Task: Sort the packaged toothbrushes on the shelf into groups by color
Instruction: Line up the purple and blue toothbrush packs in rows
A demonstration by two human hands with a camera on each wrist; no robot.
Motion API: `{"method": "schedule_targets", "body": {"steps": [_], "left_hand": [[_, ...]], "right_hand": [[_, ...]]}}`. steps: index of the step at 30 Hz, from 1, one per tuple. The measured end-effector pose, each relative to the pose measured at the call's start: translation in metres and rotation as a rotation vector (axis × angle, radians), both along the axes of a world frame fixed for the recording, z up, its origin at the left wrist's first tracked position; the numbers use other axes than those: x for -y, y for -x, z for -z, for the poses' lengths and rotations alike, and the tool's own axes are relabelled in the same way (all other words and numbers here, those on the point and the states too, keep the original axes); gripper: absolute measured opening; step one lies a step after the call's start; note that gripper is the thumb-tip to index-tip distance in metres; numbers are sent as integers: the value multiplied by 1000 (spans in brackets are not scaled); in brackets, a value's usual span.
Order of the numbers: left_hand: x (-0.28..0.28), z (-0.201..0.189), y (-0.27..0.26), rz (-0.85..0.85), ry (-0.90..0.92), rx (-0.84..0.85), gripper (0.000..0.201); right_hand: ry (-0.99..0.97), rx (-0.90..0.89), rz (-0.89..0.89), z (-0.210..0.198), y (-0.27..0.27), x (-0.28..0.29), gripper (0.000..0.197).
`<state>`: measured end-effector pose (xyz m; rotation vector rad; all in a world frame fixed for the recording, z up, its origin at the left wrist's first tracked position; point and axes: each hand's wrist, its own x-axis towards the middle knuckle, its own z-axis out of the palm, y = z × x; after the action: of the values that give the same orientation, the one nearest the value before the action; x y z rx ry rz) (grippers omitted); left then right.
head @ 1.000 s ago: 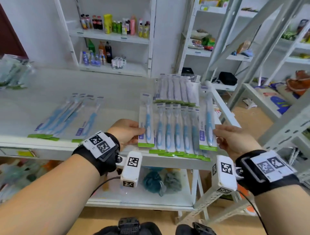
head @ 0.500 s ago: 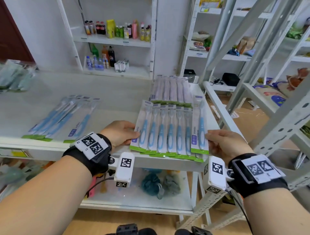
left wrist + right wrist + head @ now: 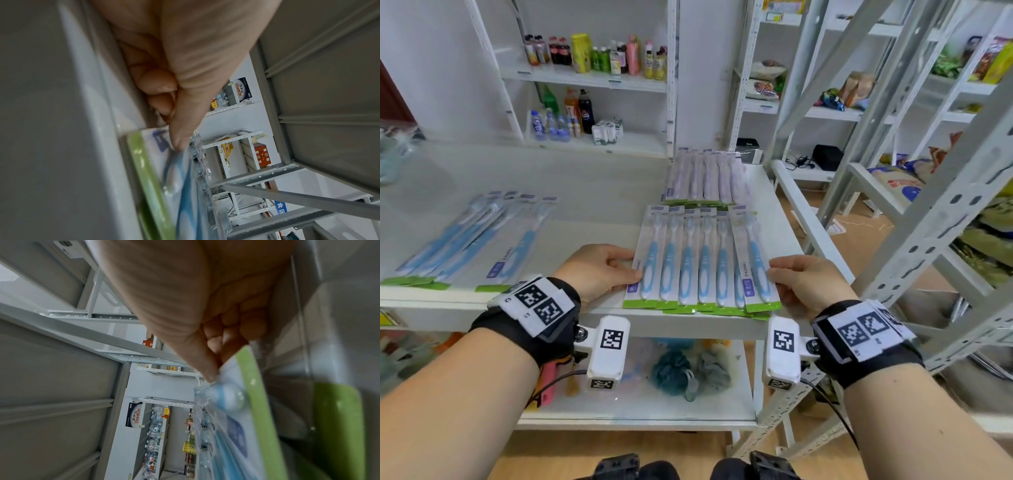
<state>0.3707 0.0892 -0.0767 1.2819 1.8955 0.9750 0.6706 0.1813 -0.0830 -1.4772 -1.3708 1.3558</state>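
Drink bottles (image 3: 571, 114) on back shelving; bath poufs (image 3: 671, 371), perhaps, below.

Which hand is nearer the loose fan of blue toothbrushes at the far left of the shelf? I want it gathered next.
Left. The left hand sits between that fan of blue toothbrushes and the central row; the right hand is beyond the row's far side.

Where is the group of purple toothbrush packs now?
In the head view, the purple toothbrush packs lie at the shelf's far right, directly behind the blue row.
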Motion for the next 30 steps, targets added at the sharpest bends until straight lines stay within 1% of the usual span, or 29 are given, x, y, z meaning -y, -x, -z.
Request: {"method": "schedule_targets", "body": {"steps": [1, 3, 8, 10, 14, 16, 18, 20, 22, 24, 27, 30], "left_hand": [[0, 0, 1, -10, 10, -43, 44], [0, 1, 1, -16, 18, -70, 50], [0, 3, 4, 9, 31, -87, 52], [-1, 5, 5, 6, 19, -76, 49], [-3, 1, 3, -46, -94, 64, 39], [-5, -6, -3, -15, -153, 36, 34], [-7, -16, -13, 74, -183, -2, 35], [-10, -24, -26, 187, -163, -110, 39], [-10, -29, -39, 322, -114, -336, 47], [-9, -30, -50, 459, -67, -546, 59], [-12, -26, -66, 614, -23, -718, 77], [-16, -24, -73, 706, 48, -826, 90]], "right_hand": [[-13, 29, -9, 0, 0, 1, 10], [-34, 74, -21, 2, 2, 1, 12], [-130, 182, -26, -2, 6, 6, 19], [-170, 221, -38, -5, 8, 8, 21], [-199, 278, -55, -9, 10, 12, 20], [-210, 291, -59, -10, 12, 11, 18], [-210, 301, -62, -10, 15, 12, 20], [-186, 297, -53, -9, 18, 11, 27], [-164, 317, -40, -8, 19, 10, 37], [-151, 345, -42, -8, 21, 11, 49], [-145, 335, -59, -10, 24, 12, 65], [-132, 345, -72, -13, 25, 13, 67]]}}
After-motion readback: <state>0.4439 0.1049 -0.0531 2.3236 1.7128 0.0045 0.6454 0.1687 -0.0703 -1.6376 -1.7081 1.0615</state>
